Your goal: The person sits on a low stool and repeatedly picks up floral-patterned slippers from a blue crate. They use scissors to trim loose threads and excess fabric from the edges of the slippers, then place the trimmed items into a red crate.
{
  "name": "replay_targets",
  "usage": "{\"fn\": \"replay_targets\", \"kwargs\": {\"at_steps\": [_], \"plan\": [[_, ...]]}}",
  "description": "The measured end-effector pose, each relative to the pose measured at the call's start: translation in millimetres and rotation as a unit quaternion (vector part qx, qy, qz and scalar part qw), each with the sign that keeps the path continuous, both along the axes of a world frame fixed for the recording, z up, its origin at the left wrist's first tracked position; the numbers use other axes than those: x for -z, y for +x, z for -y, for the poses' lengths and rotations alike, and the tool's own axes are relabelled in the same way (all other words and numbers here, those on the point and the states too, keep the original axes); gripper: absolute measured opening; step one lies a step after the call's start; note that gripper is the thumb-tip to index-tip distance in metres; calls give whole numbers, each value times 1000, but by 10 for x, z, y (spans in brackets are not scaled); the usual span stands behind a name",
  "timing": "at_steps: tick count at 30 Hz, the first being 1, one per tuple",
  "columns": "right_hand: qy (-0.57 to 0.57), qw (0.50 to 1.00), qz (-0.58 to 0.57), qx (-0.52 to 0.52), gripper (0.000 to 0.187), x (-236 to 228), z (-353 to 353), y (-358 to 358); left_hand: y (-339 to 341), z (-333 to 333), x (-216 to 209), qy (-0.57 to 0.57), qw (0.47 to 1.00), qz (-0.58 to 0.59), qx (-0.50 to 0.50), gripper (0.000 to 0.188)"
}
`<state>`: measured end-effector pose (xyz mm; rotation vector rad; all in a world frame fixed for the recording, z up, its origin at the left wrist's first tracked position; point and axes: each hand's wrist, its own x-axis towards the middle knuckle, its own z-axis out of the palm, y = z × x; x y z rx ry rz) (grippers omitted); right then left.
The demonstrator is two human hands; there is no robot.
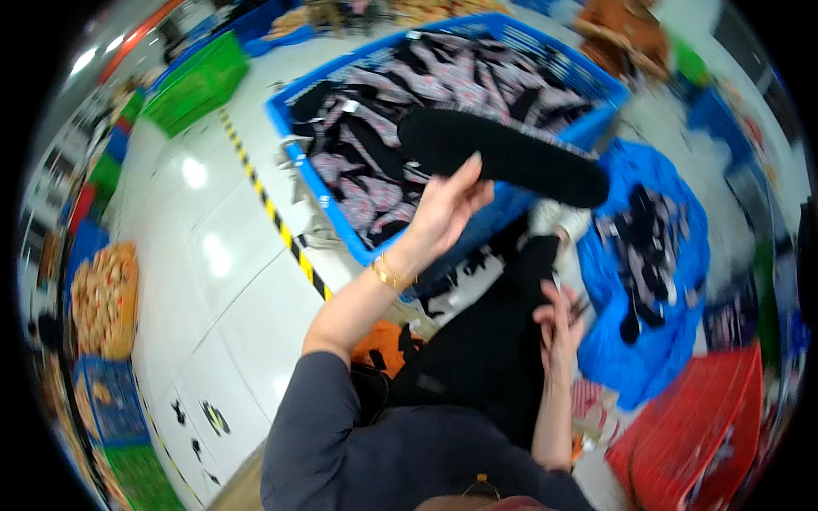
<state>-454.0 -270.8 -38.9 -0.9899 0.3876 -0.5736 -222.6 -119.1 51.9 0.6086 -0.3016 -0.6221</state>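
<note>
My left hand [452,200], with a gold watch or bracelet at the wrist, pinches a long black sock [511,157] by its lower edge. The sock is held out flat and slightly tilted, and a patterned strip shows along its upper edge. Behind it stands a large blue basket [341,223] heaped with black and pink-patterned socks [443,77]. My right hand [558,324] hovers over my right leg, its fingers loosely bent and apart. It is a little blurred, and I see nothing held in it.
To the right, a blue plastic sheet [605,358] bears several dark socks [648,247]. A red basket [690,426] stands at the near right, a green crate [196,85] at the far left. Yellow-black tape [264,200] crosses the floor. Another person [626,38] is at the far right.
</note>
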Motion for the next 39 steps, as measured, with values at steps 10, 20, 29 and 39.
{"fn": "replay_targets", "kwargs": {"at_steps": [10, 20, 29, 39], "plan": [[-117, 986, 24, 116, 52, -490, 102, -528, -1792, 222, 1147, 42, 944, -186, 268, 35], [-511, 853, -84, 64, 18, -85, 101, -921, -1448, 207, 601, 226, 854, 457, 106, 41], [-543, 836, -68, 39, 29, 159, 257, -783, -1172, 573, 822, 196, 700, 666, 165, 38], [-373, 919, -127, 27, 33, 726, 169, -888, -1432, 532, 1275, 198, 729, 642, 132, 31]]}}
